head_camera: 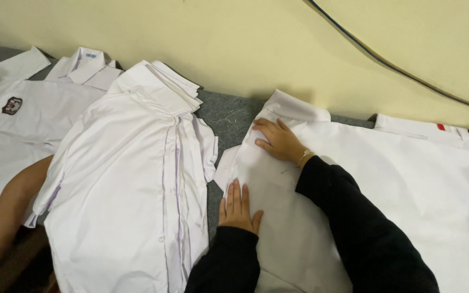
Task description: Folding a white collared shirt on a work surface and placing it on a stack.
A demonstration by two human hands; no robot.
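White shirt flat under left hand, right hand

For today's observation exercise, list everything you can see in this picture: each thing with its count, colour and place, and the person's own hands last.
Shirt being smoothed: one, white, spread flat at right under both hands.
Stack of shirts: one pile, white, centre-left, collars toward the wall.
Shirt with chest badge: one, white, far left.
Folded shirt: one, white, behind the stack.
Table cover: grey, showing between the shirts.
Wall: pale yellow, behind.
Cable: one, dark, running across the wall.
Another person's arm: one, bare, lower left.
Left hand: flat on the shirt's edge.
Right hand: flat near the collar.
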